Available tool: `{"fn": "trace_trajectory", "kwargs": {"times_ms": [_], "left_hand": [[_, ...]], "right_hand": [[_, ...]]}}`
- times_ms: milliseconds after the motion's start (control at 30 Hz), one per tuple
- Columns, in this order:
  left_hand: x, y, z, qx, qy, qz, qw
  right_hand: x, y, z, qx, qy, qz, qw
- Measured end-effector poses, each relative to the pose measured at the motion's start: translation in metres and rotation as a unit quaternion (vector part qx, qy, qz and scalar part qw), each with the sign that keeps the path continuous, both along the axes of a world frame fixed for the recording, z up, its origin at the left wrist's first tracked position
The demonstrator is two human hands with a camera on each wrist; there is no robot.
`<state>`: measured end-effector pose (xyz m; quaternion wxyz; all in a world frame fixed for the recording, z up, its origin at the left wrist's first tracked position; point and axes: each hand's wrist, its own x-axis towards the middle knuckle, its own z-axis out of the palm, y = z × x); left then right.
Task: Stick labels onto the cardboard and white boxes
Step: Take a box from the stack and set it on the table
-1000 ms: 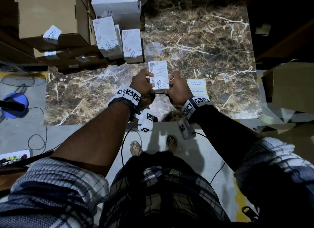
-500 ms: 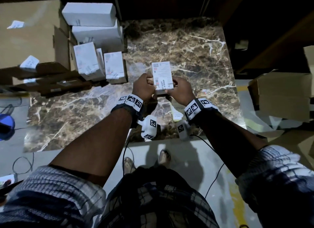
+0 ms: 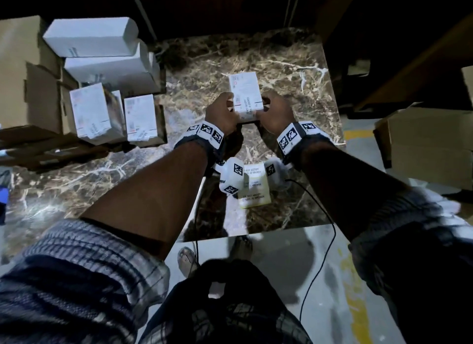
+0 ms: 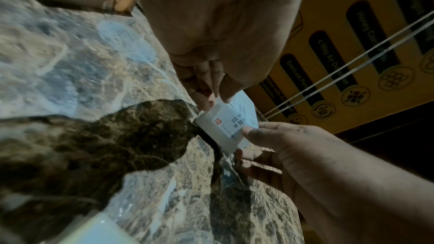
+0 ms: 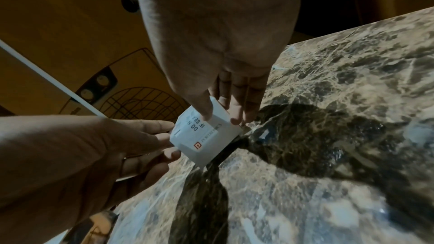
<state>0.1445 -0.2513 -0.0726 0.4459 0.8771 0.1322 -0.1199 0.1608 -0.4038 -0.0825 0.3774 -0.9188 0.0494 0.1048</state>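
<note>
A small white box [image 3: 244,91] is held above the marble table [image 3: 286,67] by both hands. My left hand [image 3: 225,109] grips its left side and my right hand [image 3: 272,109] grips its right side. A seal label [image 3: 249,109] printed "DO NOT ACCEPT IF SEAL IS BROKEN" wraps over the box's near end. In the left wrist view the box [image 4: 220,127] sits between left fingertips [image 4: 206,103] and right thumb, which lies on the label [image 4: 238,121]. In the right wrist view the right thumb [image 5: 206,112] presses the label on the box [image 5: 206,142].
A sheet of labels [image 3: 254,190] lies near the table's front edge, under my wrists. Stacked white boxes [image 3: 89,36] and labelled white boxes [image 3: 89,113] stand at the left beside cardboard boxes [image 3: 25,87]. More cardboard boxes [image 3: 422,143] sit off the right edge.
Both hands have carried the box farther over the table, away from the label sheet, which now lies under my wrists. The grip on the box is unchanged.
</note>
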Motion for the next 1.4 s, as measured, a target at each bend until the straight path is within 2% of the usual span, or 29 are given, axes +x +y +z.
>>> {"fn": "trace_trajectory", "kwargs": {"times_ms": [133, 367, 633, 800, 867, 967, 1133, 1233, 1400], "left_hand": [[0.005, -0.015, -0.003, -0.014, -0.004, 0.003, 1.000], [-0.003, -0.017, -0.008, 0.012, -0.006, 0.023, 1.000], [-0.013, -0.014, -0.001, 0.015, 0.023, -0.015, 1.000], [-0.029, 0.007, 0.010, 0.021, 0.027, -0.038, 0.999], [-0.039, 0.024, 0.015, 0.025, 0.032, -0.028, 0.999], [-0.058, 0.058, 0.025, 0.016, 0.022, -0.010, 1.000], [-0.096, 0.133, 0.044, -0.018, -0.042, 0.060, 0.997], [-0.120, 0.187, 0.056, -0.044, -0.096, 0.128, 0.986], [-0.158, 0.273, 0.087, 0.009, -0.211, 0.205, 0.956]], "right_hand": [[0.008, -0.012, -0.004, 0.003, 0.000, -0.009, 1.000], [0.000, -0.012, -0.009, 0.007, 0.019, -0.016, 1.000], [-0.010, -0.007, -0.006, -0.023, 0.052, -0.018, 0.998], [-0.021, 0.003, 0.008, -0.091, 0.027, -0.052, 0.994], [-0.028, 0.016, 0.014, -0.081, 0.013, -0.063, 0.995], [-0.044, 0.046, 0.027, -0.060, -0.015, -0.041, 0.997], [-0.076, 0.131, 0.052, -0.012, -0.046, 0.091, 0.995], [-0.092, 0.199, 0.061, 0.017, -0.055, 0.161, 0.985], [-0.115, 0.302, 0.086, 0.045, -0.069, 0.235, 0.969]]}}
